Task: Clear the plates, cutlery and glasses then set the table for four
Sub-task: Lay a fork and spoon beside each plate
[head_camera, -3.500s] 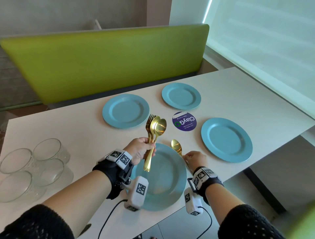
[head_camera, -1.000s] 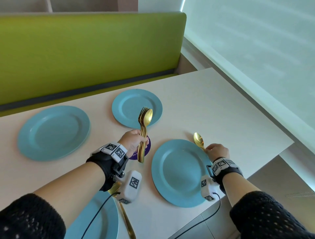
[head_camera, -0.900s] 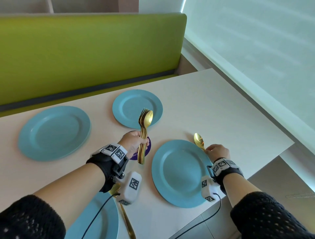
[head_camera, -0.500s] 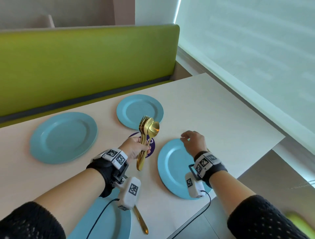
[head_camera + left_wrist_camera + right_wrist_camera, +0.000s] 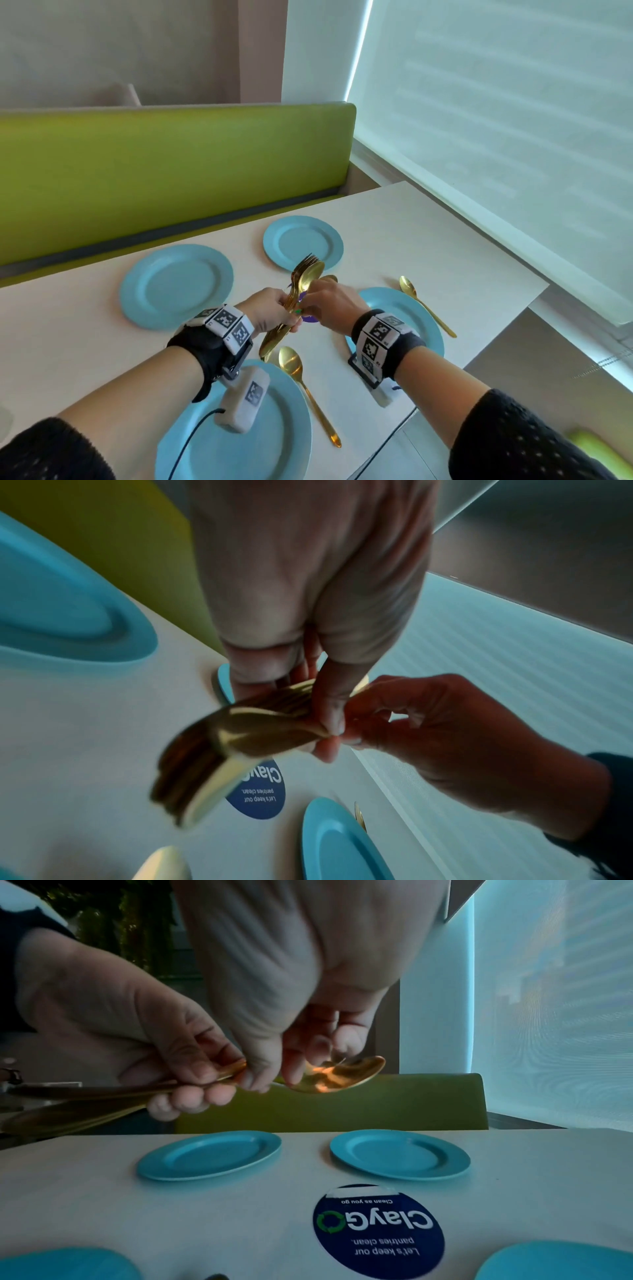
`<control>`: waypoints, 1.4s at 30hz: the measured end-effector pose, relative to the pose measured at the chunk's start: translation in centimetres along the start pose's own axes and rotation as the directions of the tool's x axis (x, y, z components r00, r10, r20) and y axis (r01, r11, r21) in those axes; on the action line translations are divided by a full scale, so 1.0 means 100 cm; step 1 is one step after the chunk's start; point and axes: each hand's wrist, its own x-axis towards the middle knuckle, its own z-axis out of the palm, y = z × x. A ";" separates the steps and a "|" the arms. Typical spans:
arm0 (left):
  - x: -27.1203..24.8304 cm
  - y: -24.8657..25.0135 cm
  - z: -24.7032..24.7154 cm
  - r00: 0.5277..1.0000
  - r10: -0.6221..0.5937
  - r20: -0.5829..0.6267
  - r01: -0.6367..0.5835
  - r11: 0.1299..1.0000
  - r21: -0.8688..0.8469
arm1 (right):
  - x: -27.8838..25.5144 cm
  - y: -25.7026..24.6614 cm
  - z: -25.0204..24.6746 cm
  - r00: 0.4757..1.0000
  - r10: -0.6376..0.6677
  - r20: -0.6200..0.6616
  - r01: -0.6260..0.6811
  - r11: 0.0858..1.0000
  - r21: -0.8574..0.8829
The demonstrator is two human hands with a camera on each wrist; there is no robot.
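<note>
Four blue plates lie on the white table (image 5: 445,240): far left (image 5: 176,286), far right (image 5: 303,243), near right (image 5: 407,308) and nearest (image 5: 239,442). One gold spoon (image 5: 426,310) lies along the right side of the near right plate. Another spoon (image 5: 308,390) lies right of the nearest plate. My left hand (image 5: 274,311) grips a bundle of gold forks and spoons (image 5: 303,277) above the table's middle. My right hand (image 5: 329,305) meets it and pinches one spoon (image 5: 339,1074) of the bundle at its neck. The bundle (image 5: 222,745) is blurred in the left wrist view.
A round dark-blue sticker (image 5: 377,1229) is stuck to the table between the plates. A green bench back (image 5: 171,171) runs along the far side. A window blind (image 5: 496,137) borders the right. The table's near right edge (image 5: 496,342) drops to the floor.
My right hand let go of the spoon beside the near right plate and came left to the bundle, where it now pinches a spoon. The left hand kept hold of the bundle.
</note>
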 end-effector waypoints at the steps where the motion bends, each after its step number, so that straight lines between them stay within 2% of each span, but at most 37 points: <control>1: -0.002 0.000 -0.003 1.000 0.005 -0.002 -0.005 1.000 -0.001 | 0.002 -0.004 -0.003 1.000 0.010 0.026 -0.010 1.000 -0.008; 4: -0.003 0.000 -0.008 1.000 0.008 -0.022 -0.009 0.999 -0.036 | 0.010 -0.007 -0.011 0.987 0.082 0.138 -0.076 0.996 -0.048; 6: 0.004 0.001 -0.014 0.997 -0.002 -0.080 -0.002 0.999 -0.050 | 0.018 -0.002 -0.016 0.971 0.144 0.193 -0.128 0.988 -0.092; 12: 0.040 0.001 -0.047 0.941 -0.095 -0.324 0.048 0.988 -0.149 | 0.054 0.060 -0.018 0.916 0.361 0.172 -0.353 0.932 -0.079; 17: 0.077 -0.004 -0.076 0.898 -0.168 -0.407 0.068 0.966 -0.249 | 0.102 0.130 -0.016 0.767 0.634 0.098 -0.640 0.765 0.068; 21: 0.104 -0.011 -0.087 0.882 -0.192 -0.431 0.069 0.956 -0.287 | 0.137 0.178 -0.003 0.640 0.764 0.080 -0.768 0.640 0.033; 27: 0.132 -0.024 -0.093 0.873 -0.190 -0.449 0.105 0.973 -0.207 | 0.168 0.230 0.031 0.503 0.855 0.128 -0.856 0.513 -0.066; 31: 0.145 -0.029 -0.095 0.871 -0.200 -0.448 0.113 0.970 -0.214 | 0.177 0.251 0.050 0.437 0.886 0.152 -0.891 0.450 -0.061; 35: 0.154 -0.030 -0.095 0.874 -0.214 -0.436 0.112 0.962 -0.247 | 0.177 0.263 0.066 0.393 0.903 0.175 -0.914 0.404 -0.031; 42: 0.164 -0.031 -0.096 0.882 -0.215 -0.419 0.106 0.957 -0.269 | 0.179 0.273 0.081 0.346 0.927 0.141 -0.936 0.351 -0.012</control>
